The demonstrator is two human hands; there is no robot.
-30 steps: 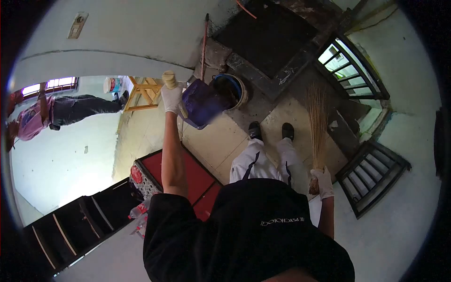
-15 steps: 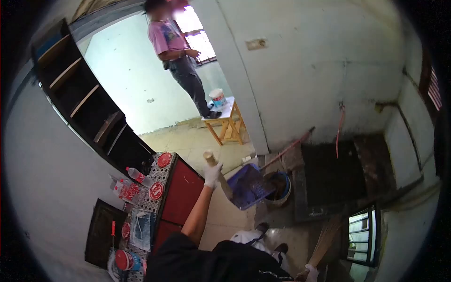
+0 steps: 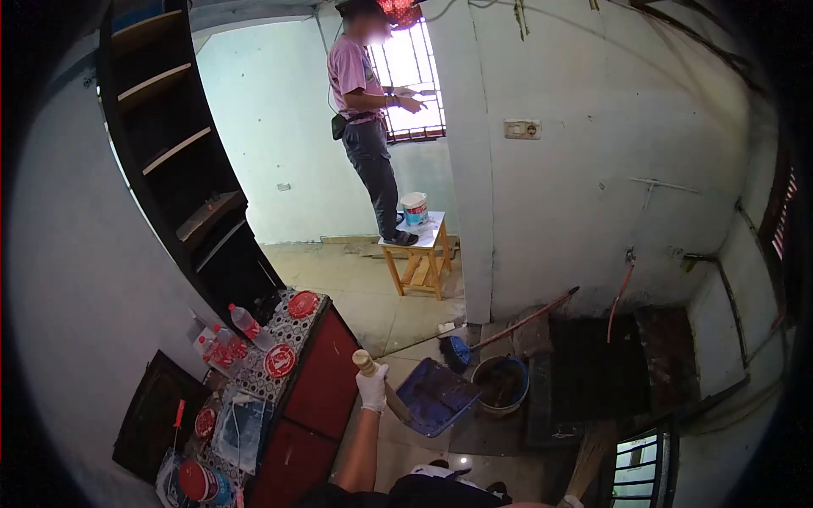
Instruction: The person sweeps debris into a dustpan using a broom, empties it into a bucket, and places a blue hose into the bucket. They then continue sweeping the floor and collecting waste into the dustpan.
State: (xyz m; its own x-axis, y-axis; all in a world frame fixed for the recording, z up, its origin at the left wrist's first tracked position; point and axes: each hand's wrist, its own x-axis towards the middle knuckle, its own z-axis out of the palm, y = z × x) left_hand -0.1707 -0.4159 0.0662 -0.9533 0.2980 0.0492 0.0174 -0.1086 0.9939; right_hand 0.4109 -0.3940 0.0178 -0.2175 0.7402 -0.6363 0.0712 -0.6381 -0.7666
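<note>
My left hand (image 3: pixel 371 391), in a white glove, is closed around the tan handle (image 3: pixel 396 405) of a blue dustpan (image 3: pixel 436 398). Dark dirt smears the pan, which is held over the floor with its right edge by a round bucket (image 3: pixel 501 385) with dark contents. At the bottom right edge, my gloved right hand (image 3: pixel 572 501) is partly cut off. It is closed at the lower end of a straw hand broom (image 3: pixel 596 453), whose bristles point up and away. Behind the dustpan, a blue-headed broom (image 3: pixel 457 351) with a pinkish handle leans toward the wall.
At left, a red-fronted counter (image 3: pixel 318 372) carries plastic bottles (image 3: pixel 247 322), red lids (image 3: pixel 279 361) and a paint bucket (image 3: pixel 203 483). A black shelf (image 3: pixel 169 127) leans above it. Another person (image 3: pixel 368 127) stands on a wooden table (image 3: pixel 412 245) beside a white bucket (image 3: pixel 414 209).
The view has shifted, bringing more of the upper room into sight. The dustpan no longer overlaps the bucket as much, and the blue broom head now shows. Both hands keep their holds.
</note>
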